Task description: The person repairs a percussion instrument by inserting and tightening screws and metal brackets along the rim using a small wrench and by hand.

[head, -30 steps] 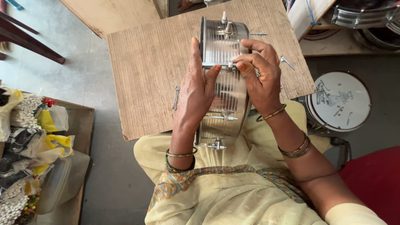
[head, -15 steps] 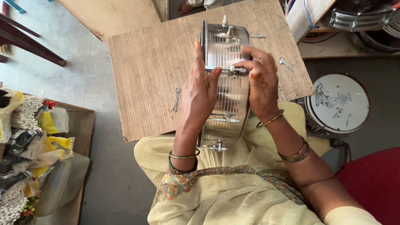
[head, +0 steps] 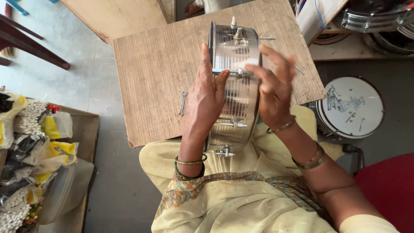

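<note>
Both hands on metal drum shell

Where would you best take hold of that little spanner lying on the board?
Probably by its slim middle shaft, from straight above. The small spanner lies flat on the wooden board, apart from the left hand and the metal drum shell, so a pinch across its narrow sides has room on both.
</note>
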